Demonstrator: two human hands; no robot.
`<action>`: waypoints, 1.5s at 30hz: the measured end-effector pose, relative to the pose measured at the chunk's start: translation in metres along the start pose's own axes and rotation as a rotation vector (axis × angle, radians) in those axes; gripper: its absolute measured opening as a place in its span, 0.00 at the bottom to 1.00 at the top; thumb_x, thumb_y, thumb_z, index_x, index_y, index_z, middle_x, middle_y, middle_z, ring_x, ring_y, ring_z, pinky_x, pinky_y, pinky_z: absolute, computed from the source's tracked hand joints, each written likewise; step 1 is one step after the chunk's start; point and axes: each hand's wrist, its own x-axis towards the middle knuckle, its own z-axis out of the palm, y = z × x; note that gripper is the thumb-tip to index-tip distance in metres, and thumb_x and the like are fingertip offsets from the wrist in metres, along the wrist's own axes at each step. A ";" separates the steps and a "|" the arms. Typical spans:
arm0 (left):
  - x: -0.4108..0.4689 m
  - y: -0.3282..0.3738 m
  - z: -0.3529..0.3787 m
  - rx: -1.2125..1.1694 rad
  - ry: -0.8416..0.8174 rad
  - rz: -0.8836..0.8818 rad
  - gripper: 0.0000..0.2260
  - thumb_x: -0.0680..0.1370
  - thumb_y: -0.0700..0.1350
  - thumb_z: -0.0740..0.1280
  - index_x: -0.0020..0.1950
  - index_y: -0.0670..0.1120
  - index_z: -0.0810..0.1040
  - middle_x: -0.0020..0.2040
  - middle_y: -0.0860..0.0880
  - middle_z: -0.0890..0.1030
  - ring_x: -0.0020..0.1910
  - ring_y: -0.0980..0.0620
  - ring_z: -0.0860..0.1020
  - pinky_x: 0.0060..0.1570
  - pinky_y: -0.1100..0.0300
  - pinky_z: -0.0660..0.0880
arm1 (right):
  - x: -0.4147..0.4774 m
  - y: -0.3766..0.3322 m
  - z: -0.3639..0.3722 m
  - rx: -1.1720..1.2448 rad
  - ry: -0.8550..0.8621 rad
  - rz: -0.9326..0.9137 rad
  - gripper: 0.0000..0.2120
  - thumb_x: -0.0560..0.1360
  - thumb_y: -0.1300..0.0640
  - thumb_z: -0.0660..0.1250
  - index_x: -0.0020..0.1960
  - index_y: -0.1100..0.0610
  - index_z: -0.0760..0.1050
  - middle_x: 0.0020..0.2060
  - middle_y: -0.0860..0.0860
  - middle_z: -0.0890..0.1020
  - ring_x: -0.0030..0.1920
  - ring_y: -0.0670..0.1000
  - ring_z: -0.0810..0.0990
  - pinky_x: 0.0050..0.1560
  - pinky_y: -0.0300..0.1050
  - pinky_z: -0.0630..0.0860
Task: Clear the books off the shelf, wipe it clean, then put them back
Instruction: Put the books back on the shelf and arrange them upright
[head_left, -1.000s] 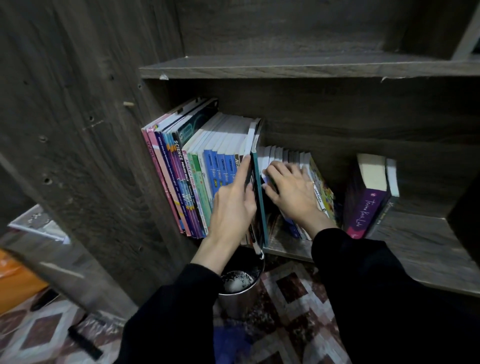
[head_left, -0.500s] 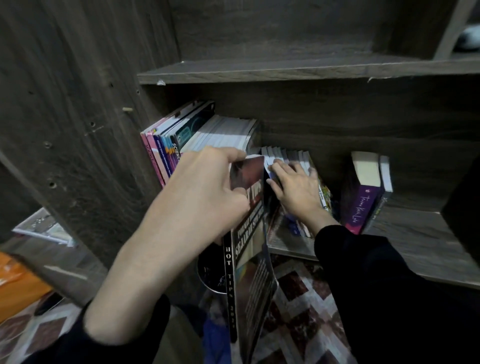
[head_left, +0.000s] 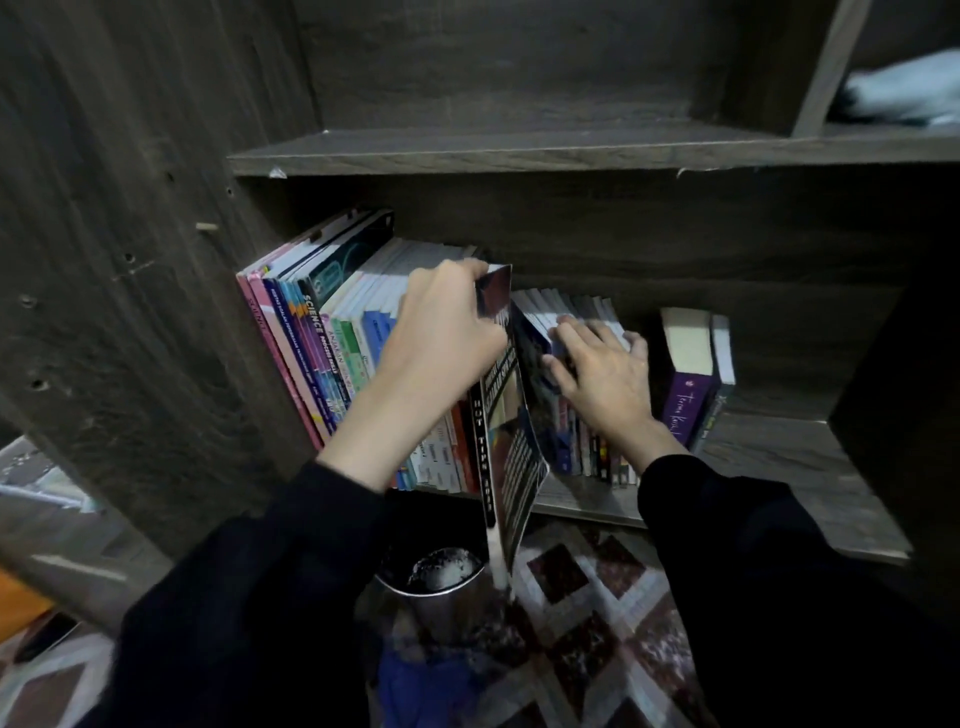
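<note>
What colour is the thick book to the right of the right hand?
The thick book is purple; head view.

"SCIENCE" on a book spine (head_left: 315, 332)

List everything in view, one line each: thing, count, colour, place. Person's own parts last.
shelf: one, dark grey wood, holds the books.
tall books: one row, uncounted, pink, purple, blue, green spines, shelf's left end.
black book: one, black spine, pale letters, sticking out past the shelf edge.
short books: one row, uncounted, mixed spines, mid-shelf.
purple book: one, purple, right of the short books.
dark book: one, dark, against the purple book's right side.
metal cup: one, silver, on the floor below the shelf.
pale cloth: one, whitish, above the shelf, far right.
left hand: one, grips the black book's top.
right hand: one, rests on the short books.
</note>
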 end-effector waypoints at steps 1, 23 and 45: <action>0.008 -0.004 0.012 -0.008 -0.002 0.001 0.19 0.73 0.32 0.61 0.63 0.42 0.76 0.36 0.42 0.77 0.51 0.42 0.76 0.46 0.55 0.75 | 0.000 -0.001 0.001 0.000 0.002 0.000 0.14 0.79 0.47 0.59 0.62 0.51 0.72 0.64 0.47 0.75 0.66 0.52 0.70 0.62 0.59 0.61; -0.065 -0.122 0.153 -0.022 0.070 -0.238 0.12 0.74 0.49 0.71 0.52 0.45 0.73 0.45 0.49 0.77 0.43 0.51 0.77 0.40 0.60 0.70 | 0.006 -0.018 0.014 0.018 -0.025 -0.066 0.14 0.80 0.46 0.58 0.62 0.49 0.71 0.66 0.45 0.74 0.67 0.52 0.70 0.62 0.60 0.61; -0.013 -0.057 0.193 -0.583 -0.111 -0.495 0.55 0.68 0.59 0.75 0.77 0.47 0.35 0.75 0.41 0.60 0.72 0.44 0.64 0.65 0.57 0.64 | -0.040 0.016 -0.007 0.388 0.884 0.400 0.21 0.78 0.48 0.60 0.68 0.54 0.68 0.64 0.59 0.73 0.66 0.57 0.68 0.66 0.53 0.61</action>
